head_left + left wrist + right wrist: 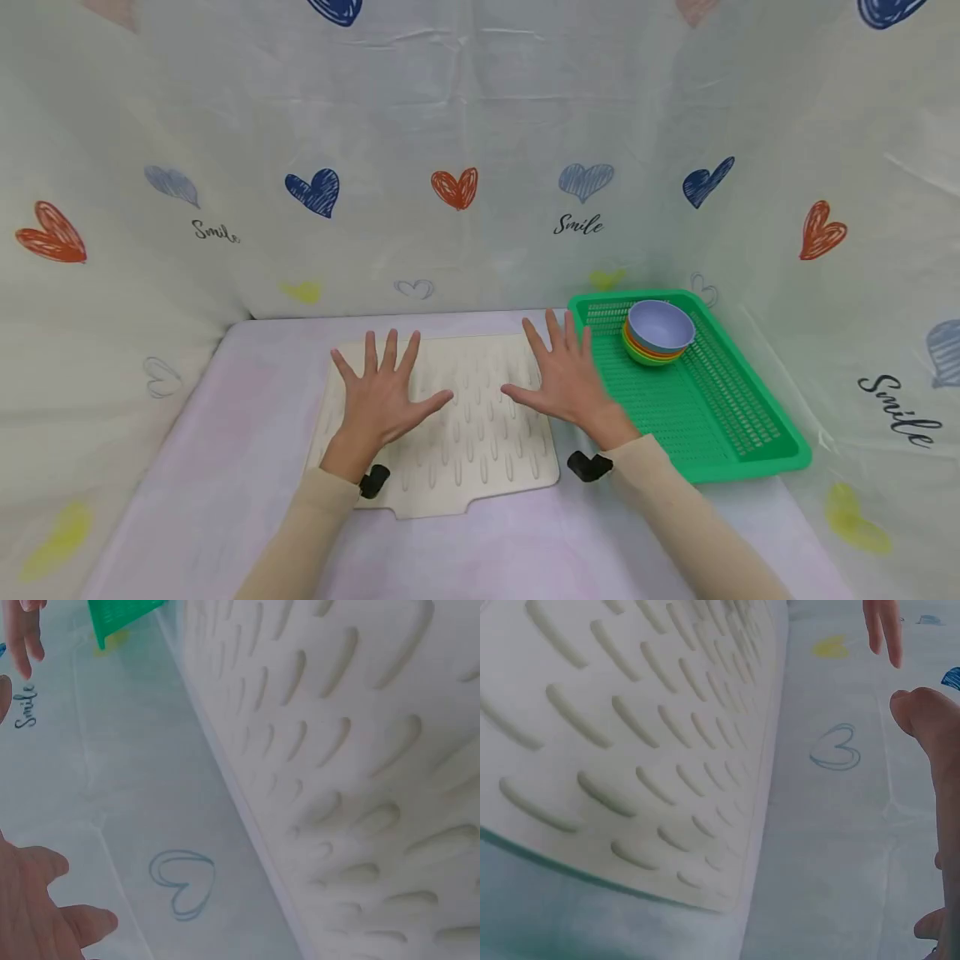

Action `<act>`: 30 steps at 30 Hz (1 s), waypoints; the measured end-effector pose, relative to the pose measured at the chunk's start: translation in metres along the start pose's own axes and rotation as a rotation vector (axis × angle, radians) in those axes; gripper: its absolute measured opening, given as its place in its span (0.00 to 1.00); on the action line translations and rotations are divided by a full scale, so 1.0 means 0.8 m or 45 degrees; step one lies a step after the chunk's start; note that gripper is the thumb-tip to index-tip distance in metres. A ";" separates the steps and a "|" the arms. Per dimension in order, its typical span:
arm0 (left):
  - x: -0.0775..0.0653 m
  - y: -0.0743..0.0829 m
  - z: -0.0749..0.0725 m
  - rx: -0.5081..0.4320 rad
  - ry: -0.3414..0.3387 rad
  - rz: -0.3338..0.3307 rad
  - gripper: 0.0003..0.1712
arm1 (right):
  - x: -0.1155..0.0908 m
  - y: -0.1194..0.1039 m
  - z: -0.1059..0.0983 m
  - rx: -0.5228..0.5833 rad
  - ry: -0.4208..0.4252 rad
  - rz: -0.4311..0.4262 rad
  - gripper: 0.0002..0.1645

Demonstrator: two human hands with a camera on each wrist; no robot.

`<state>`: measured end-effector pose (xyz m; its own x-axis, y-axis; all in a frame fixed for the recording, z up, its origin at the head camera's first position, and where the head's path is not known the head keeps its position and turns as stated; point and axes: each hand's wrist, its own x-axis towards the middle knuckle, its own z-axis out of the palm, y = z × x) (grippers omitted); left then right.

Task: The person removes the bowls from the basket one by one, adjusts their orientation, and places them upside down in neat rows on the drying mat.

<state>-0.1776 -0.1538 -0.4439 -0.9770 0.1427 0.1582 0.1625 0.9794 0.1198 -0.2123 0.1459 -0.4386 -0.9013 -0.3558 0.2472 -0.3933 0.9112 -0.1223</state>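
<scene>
All fingers are spread wide; from the nearer right hand, the round purple plastic top bowl is seen at two o'clock.

Booth-like space: table, heart-printed sheeting on three sides

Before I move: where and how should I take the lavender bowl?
Pinch the lavender bowl by its rim on the near-left, coming from above, probably with the right grip. It sits mouth up on top of nested bowls, so its rim is exposed; the far wall of the green basket makes the back side likely tighter.
</scene>
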 end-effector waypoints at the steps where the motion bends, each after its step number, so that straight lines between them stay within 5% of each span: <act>1: 0.000 0.001 -0.001 -0.001 0.015 0.001 0.65 | 0.000 0.003 -0.003 0.003 0.000 0.002 0.66; 20: 0.003 0.048 -0.031 -0.192 0.152 0.130 0.58 | -0.004 0.068 -0.065 0.060 -0.075 0.055 0.65; 30: -0.001 0.075 -0.031 -0.301 0.219 0.188 0.55 | -0.011 0.097 -0.082 0.091 -0.133 0.094 0.66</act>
<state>-0.1634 -0.0985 -0.4122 -0.9062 0.2348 0.3516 0.3478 0.8867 0.3045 -0.2229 0.2338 -0.3869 -0.9409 -0.3112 0.1341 -0.3336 0.9201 -0.2055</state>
